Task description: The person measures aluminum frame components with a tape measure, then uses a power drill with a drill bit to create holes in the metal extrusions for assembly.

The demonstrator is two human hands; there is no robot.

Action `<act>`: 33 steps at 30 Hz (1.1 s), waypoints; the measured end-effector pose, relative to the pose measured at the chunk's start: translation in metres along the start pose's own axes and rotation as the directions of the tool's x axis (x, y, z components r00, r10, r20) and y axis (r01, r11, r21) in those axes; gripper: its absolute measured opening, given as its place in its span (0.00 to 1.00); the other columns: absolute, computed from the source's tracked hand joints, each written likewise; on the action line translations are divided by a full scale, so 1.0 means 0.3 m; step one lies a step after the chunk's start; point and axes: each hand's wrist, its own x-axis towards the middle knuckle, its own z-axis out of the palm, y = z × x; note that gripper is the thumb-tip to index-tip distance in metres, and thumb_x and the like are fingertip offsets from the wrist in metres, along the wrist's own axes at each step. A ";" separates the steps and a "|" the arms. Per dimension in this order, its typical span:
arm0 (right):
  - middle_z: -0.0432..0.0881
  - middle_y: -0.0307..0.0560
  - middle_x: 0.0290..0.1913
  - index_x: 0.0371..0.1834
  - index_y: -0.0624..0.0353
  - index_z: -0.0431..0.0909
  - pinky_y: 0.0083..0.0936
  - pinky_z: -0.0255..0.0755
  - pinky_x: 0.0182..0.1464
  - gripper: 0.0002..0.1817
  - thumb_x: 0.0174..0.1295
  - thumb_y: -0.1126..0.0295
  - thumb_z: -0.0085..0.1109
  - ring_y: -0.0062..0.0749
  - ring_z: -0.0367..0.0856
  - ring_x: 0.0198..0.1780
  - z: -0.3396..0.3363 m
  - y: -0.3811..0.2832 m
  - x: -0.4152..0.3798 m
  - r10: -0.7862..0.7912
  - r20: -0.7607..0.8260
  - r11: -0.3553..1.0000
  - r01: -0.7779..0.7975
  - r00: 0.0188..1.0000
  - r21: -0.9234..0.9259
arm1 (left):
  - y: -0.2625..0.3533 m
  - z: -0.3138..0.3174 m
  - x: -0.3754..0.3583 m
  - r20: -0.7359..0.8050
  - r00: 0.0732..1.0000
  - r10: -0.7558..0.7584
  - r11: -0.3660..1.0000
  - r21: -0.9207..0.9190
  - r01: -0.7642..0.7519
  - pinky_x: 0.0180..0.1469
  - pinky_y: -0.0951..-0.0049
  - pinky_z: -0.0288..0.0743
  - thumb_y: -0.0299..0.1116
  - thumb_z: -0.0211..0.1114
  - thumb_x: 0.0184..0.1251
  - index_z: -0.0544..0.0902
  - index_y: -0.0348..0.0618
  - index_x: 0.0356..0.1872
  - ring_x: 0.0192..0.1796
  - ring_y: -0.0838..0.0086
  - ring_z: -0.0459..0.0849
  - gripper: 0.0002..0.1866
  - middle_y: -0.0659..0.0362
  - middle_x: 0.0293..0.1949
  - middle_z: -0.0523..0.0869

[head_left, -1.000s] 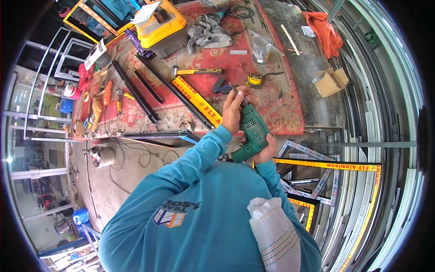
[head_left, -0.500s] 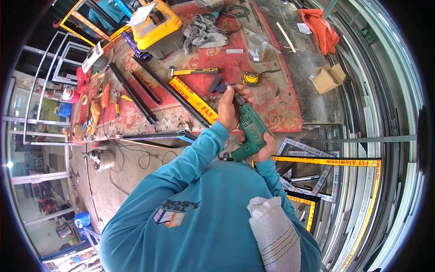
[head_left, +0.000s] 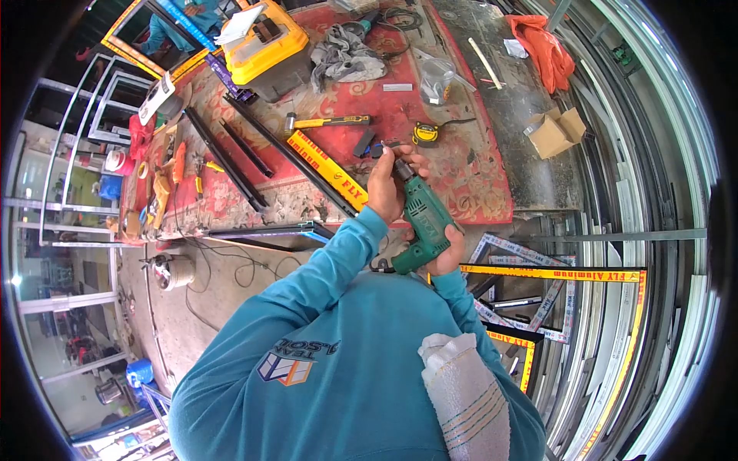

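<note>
A green power drill is held at a slant in front of the torso, its chuck toward the table. My right hand is closed round the drill's rear body and handle. My left hand is at the front end, its thumb and fingers curled round the chuck; a small bit there cannot be made out. Just beyond the fingertips lie a dark block with a blue part and a yellow tape measure. A yellow-handled hammer rests farther left.
Black profiles and a yellow-taped profile lie across the red-covered table. Behind stand a yellow-lidded toolbox and a grey cloth. An open carton is at right; taped frames are below it.
My left thumb and fingers have shifted slightly at the chuck. The drill stays almost in place. At the top left, the teal-sleeved figure seen within the yellow-taped frame has changed position.
</note>
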 end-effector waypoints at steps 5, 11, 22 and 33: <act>0.80 0.55 0.52 0.67 0.66 0.65 0.41 0.80 0.44 0.40 0.56 0.48 0.55 0.46 0.83 0.42 0.003 -0.003 0.001 0.010 0.020 1.000 -0.010 1.000 0.012 | -0.004 -0.007 0.004 0.011 1.000 0.007 1.000 -0.015 -0.007 0.42 0.58 0.80 0.54 0.46 0.78 0.73 0.42 0.52 0.38 0.63 0.84 0.24 0.53 0.41 0.83; 0.80 0.56 0.51 0.67 0.67 0.65 0.42 0.80 0.45 0.40 0.56 0.48 0.54 0.46 0.83 0.42 0.045 -0.019 -0.008 -0.025 -0.002 1.000 0.025 1.000 -0.003 | 0.013 0.015 -0.009 0.011 0.999 -0.031 0.998 -0.048 0.032 0.44 0.58 0.80 0.56 0.45 0.78 0.73 0.43 0.53 0.39 0.63 0.84 0.25 0.54 0.41 0.82; 0.81 0.56 0.48 0.65 0.68 0.67 0.38 0.79 0.41 0.40 0.57 0.45 0.53 0.44 0.83 0.38 0.020 -0.009 -0.011 -0.020 0.019 0.999 0.021 1.000 -0.036 | -0.011 0.013 -0.028 0.028 0.980 -0.198 0.944 0.275 0.183 0.46 0.61 0.83 0.48 0.61 0.70 0.80 0.40 0.36 0.45 0.63 0.86 0.18 0.53 0.39 0.84; 0.81 0.57 0.41 0.61 0.69 0.68 0.34 0.78 0.38 0.39 0.57 0.45 0.51 0.41 0.82 0.36 0.011 -0.009 -0.020 -0.045 0.005 0.994 0.046 0.999 -0.097 | -0.018 0.010 -0.026 0.008 0.956 -0.294 0.933 0.221 0.285 0.45 0.62 0.83 0.37 0.64 0.62 0.80 0.41 0.31 0.41 0.63 0.87 0.10 0.56 0.33 0.84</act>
